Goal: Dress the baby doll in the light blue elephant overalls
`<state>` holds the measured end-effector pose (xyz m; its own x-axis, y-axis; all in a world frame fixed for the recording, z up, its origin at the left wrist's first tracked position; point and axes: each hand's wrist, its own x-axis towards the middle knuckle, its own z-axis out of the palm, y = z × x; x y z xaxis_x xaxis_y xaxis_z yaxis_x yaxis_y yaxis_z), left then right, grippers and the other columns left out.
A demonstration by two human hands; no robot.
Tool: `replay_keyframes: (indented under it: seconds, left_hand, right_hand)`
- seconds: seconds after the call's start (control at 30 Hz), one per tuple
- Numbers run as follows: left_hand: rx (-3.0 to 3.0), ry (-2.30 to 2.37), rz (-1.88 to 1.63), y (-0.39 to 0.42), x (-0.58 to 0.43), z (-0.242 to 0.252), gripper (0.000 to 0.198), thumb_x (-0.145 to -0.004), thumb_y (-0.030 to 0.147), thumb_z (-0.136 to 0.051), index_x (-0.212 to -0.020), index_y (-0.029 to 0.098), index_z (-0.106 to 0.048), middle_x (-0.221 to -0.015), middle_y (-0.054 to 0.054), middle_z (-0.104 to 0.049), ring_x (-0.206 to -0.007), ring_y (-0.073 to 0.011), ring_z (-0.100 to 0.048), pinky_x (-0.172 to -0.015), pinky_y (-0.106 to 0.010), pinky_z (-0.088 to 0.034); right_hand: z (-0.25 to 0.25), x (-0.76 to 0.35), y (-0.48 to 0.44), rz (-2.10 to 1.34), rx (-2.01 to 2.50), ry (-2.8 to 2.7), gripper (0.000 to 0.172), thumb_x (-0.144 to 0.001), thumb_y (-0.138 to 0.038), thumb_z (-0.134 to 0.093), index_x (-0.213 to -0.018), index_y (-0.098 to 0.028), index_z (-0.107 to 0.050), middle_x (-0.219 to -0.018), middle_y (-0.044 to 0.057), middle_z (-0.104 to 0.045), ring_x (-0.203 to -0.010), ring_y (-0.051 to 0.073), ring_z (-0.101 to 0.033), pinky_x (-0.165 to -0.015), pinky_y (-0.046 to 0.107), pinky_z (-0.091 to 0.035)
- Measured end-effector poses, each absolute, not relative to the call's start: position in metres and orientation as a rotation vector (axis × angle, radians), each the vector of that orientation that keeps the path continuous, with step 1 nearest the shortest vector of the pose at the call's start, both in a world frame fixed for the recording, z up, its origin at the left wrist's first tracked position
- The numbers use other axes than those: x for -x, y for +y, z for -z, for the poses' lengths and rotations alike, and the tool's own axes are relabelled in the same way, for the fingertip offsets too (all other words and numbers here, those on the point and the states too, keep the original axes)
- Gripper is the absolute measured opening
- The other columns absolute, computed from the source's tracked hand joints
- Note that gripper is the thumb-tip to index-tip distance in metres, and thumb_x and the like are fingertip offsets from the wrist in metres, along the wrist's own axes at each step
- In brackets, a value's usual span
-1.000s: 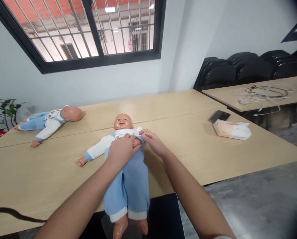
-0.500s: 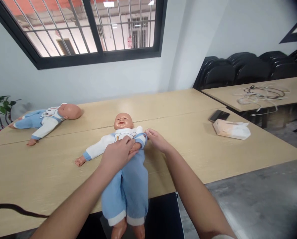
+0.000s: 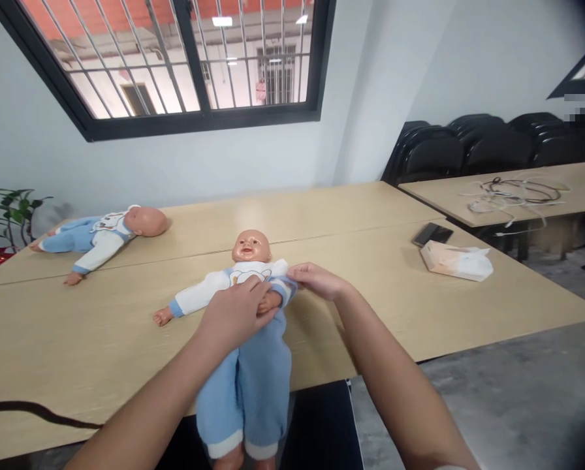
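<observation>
The doll (image 3: 253, 372) lies on its back at the table's (image 3: 420, 294) near edge, head away from the person, the left hand (image 3: 236, 313) curled shut on its chest, the right hand (image 3: 316, 282) pinching the sleeve (image 3: 285, 290) just beside.

You have two dolls: the near doll (image 3: 253, 375) and the far doll (image 3: 101, 236) at the left. Two hands are on the near one, your left hand (image 3: 234, 313) and your right hand (image 3: 316, 282). To the right lie one phone (image 3: 432, 233) and one tissue pack (image 3: 456, 260). There are two tables, the near table (image 3: 77, 339) and the far table (image 3: 449, 196) at the right. You also have one plant (image 3: 8, 215) at the far left and one window (image 3: 175, 59). The chairs (image 3: 469, 147) and cables (image 3: 512, 192) are too bunched to count.
</observation>
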<state>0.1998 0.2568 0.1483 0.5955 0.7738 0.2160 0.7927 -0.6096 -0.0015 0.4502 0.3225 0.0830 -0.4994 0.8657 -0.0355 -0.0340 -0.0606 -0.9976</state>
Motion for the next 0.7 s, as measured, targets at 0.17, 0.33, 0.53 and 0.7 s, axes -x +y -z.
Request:
replay_keyframes:
  seconds: [0.17,0.33,0.53,0.7]
  left_hand:
    - [2.807,-1.16,0.275,0.257,-0.202,-0.139,0.022,-0.096,0.043,-0.059,-0.107,0.025,-0.065,-0.102,-0.004,-0.068,-0.085,-0.0225,-0.066,-0.068,-0.035,-0.044]
    - [2.928,-0.961,0.287,0.256,-0.195,-0.135,0.014,-0.096,0.033,-0.06,-0.106,0.025,-0.066,-0.103,-0.003,-0.069,-0.087,-0.0197,-0.067,-0.072,-0.032,-0.047]
    - [3.074,-0.791,0.245,0.249,-0.185,-0.143,0.013,-0.095,0.025,-0.058,-0.103,0.024,-0.068,-0.096,-0.002,-0.068,-0.086,-0.0182,-0.068,-0.073,-0.029,-0.049]
    - [3.122,-0.645,0.204,0.239,-0.176,-0.154,0.009,-0.093,0.024,-0.059,-0.091,0.024,-0.068,-0.093,0.0,-0.071,-0.08,-0.0167,-0.067,-0.07,-0.027,-0.048]
  right_hand:
    - [-0.089,-0.44,0.335,-1.596,0.912,-1.499,0.042,-0.079,-0.057,-0.079,-0.082,-0.016,-0.068,-0.07,-0.003,-0.053,-0.064,0.011,-0.033,-0.06,0.027,-0.023]
    - [-0.082,-0.431,0.35,-1.539,0.963,-1.52,0.045,-0.078,-0.06,-0.077,-0.077,-0.017,-0.064,-0.064,-0.006,-0.046,-0.062,0.011,-0.029,-0.06,0.027,-0.022]
    - [-0.081,-0.42,0.361,-1.546,0.956,-1.466,0.045,-0.079,-0.059,-0.078,-0.074,-0.018,-0.062,-0.064,-0.005,-0.051,-0.062,0.011,-0.037,-0.063,0.027,-0.03]
    - [-0.075,-0.411,0.365,-1.62,0.955,-1.369,0.041,-0.077,-0.055,-0.082,-0.079,-0.017,-0.067,-0.071,0.001,-0.066,-0.07,0.015,-0.055,-0.071,0.03,-0.045]
